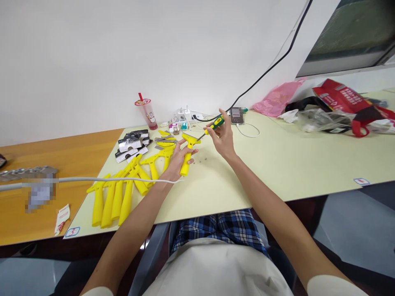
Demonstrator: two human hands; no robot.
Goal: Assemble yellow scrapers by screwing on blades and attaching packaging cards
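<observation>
My left hand (179,159) is closed around a yellow scraper (187,158), its wide head turned up and away from me. In my right hand (224,137) is a green and yellow screwdriver (218,122), tilted so that its shaft points down at the scraper's head. The tip seems to meet the head, though contact is too small to be sure. Several yellow scraper handles (119,197) lie to the left of my left hand. Beyond it are loose yellow pieces and grey blades (166,142). A few tiny metal bits (200,161) lie on the table by the scraper.
Small black-and-white boxes (132,144) and a cup with a red straw (148,113) stand at the back left. A power strip (185,115) and a small device (237,115) sit along the wall. Bags (342,102) lie at right. A pale cable (117,179) crosses at left.
</observation>
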